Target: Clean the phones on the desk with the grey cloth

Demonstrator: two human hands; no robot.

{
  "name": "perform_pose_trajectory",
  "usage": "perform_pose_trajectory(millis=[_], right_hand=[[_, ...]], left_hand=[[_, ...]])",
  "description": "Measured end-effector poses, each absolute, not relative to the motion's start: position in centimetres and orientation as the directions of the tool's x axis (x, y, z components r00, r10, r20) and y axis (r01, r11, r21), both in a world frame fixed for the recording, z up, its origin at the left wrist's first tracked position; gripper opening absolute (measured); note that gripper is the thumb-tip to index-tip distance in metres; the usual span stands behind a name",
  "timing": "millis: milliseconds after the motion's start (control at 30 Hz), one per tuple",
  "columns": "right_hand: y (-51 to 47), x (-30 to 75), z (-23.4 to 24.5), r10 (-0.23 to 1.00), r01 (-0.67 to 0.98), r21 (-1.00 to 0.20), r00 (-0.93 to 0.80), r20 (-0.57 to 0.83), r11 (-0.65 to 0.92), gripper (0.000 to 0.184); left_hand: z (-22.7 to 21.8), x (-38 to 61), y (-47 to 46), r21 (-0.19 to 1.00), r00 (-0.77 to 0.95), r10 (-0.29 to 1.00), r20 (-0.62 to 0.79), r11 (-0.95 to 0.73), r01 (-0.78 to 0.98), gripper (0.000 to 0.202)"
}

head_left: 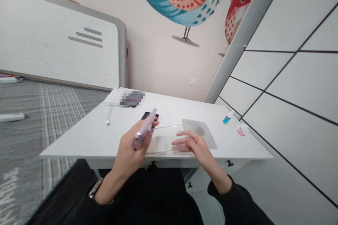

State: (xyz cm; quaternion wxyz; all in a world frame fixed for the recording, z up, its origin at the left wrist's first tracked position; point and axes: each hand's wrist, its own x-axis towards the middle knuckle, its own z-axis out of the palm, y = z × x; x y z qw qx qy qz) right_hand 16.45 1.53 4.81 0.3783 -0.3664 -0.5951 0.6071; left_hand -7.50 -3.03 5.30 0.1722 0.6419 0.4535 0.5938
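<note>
My left hand (132,146) is wrapped round a slim, pale lilac tube-shaped object (145,126) with a shiny end toward me; its exact kind is unclear. Behind that hand a black phone-like slab (156,116) lies partly hidden on the white table (87,137). My right hand (190,141) has its fingers stretched out and holds nothing. It is over a clear plastic package (162,142) near the table's front edge; whether it touches the plastic I cannot tell. The package's greyish printed part (208,137) extends to the right of that hand.
A small blue-and-white bottle (227,117) stands at the table's right, near a pink scrap (241,132) and crumpled white bits. At the back left are a white box-like item (115,97), a white cable (108,116) and a blurred-out dark object (132,98). A bed (66,112) borders the left.
</note>
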Motion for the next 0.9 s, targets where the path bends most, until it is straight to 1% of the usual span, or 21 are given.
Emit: perform_pose_trajectory(millis=[67, 100, 167, 200, 300, 333, 400, 467, 533, 600, 700, 800, 900], right_hand=[[4.4, 17.0, 4.8, 0.921, 0.015, -0.999, -0.389, 0.021, 0.029, 0.032], [6.2, 17.2, 4.8, 0.932, 0.03, -0.998, -0.36, 0.039, 0.053, 0.033], [9.9, 17.5, 5.0, 0.948, 0.102, -0.987, -0.307, 0.088, 0.124, 0.032], [11.8, 17.4, 5.2, 0.95, 0.186, -0.97, -0.295, 0.099, 0.159, 0.029], [16.8, 17.2, 5.7, 0.964, 0.28, -0.94, -0.229, 0.133, 0.196, 0.026], [18.0, 17.2, 5.8, 0.968, 0.312, -0.926, -0.193, 0.159, 0.214, 0.028], [19.5, 17.8, 5.8, 0.965, 0.382, -0.887, -0.137, 0.221, 0.258, 0.034], [19.5, 19.3, 5.5, 0.953, 0.448, -0.842, -0.129, 0.273, 0.302, 0.038], [18.5, 21.6, 4.7, 0.943, 0.505, -0.797, -0.146, 0.298, 0.33, 0.036], [16.9, 24.3, 3.7, 0.943, 0.561, -0.76, -0.148, 0.3, 0.329, 0.035], [14.6, 27.5, 2.1, 0.946, 0.614, -0.726, -0.128, 0.297, 0.31, 0.043], [13.4, 28.9, 1.3, 0.936, 0.598, -0.723, -0.161, 0.314, 0.345, 0.036], [12.7, 29.1, 1.3, 0.926, 0.534, -0.758, -0.183, 0.329, 0.375, 0.039]], left_hand=[[5.6, -8.1, -2.9, 0.835, -0.231, 0.807, 0.543, -0.491, 0.249, 0.033], [5.8, -8.4, -2.8, 0.864, -0.238, 0.832, 0.501, -0.461, 0.203, 0.037], [5.9, -8.7, -2.6, 0.914, -0.178, 0.901, 0.396, -0.369, 0.168, 0.046], [5.9, -8.7, -2.4, 0.935, -0.125, 0.935, 0.331, -0.308, 0.175, 0.049], [5.5, -8.0, -2.2, 0.964, 0.027, 0.99, 0.136, -0.139, 0.225, 0.053], [5.4, -7.7, -2.1, 0.968, 0.063, 0.993, 0.1, -0.112, 0.225, 0.053], [5.0, -6.9, -1.9, 0.965, 0.08, 0.994, 0.08, -0.097, 0.245, 0.051], [4.6, -6.3, -1.6, 0.939, 0.053, 0.994, 0.091, -0.103, 0.328, 0.049], [4.1, -5.8, -1.1, 0.892, 0.034, 0.995, 0.094, -0.099, 0.442, 0.047], [3.7, -5.2, -0.5, 0.85, 0.057, 0.995, 0.088, -0.105, 0.516, 0.046], [3.6, -3.9, 0.6, 0.792, 0.114, 0.989, 0.098, -0.147, 0.592, 0.045], [4.2, -2.3, 1.7, 0.685, 0.147, 0.98, 0.133, -0.198, 0.701, 0.049], [4.5, -1.1, 2.6, 0.517, 0.172, 0.972, 0.159, -0.23, 0.824, 0.054]])
